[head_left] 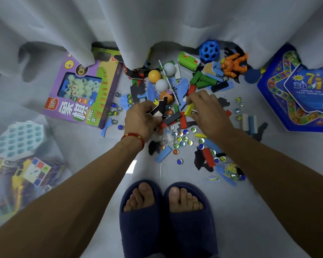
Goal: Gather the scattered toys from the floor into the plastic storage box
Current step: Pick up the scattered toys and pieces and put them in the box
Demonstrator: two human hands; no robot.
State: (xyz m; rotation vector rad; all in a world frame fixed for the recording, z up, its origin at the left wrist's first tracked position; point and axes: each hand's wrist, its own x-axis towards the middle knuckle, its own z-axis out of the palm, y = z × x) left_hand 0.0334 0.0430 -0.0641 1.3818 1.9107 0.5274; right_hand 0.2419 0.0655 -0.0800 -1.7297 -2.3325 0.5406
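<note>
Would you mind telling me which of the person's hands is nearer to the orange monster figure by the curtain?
Right. The right hand, pinching a yellow block, lies below and left of the orange monster figure. The left hand, gripping black puzzle pieces, sits farther left across the pile.

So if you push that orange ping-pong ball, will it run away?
Probably. The orange ball is round and smooth, so a nudge should send it rolling over the smooth floor. It looks hollow and light. The white balls and blocks beside it might stop it.
</note>
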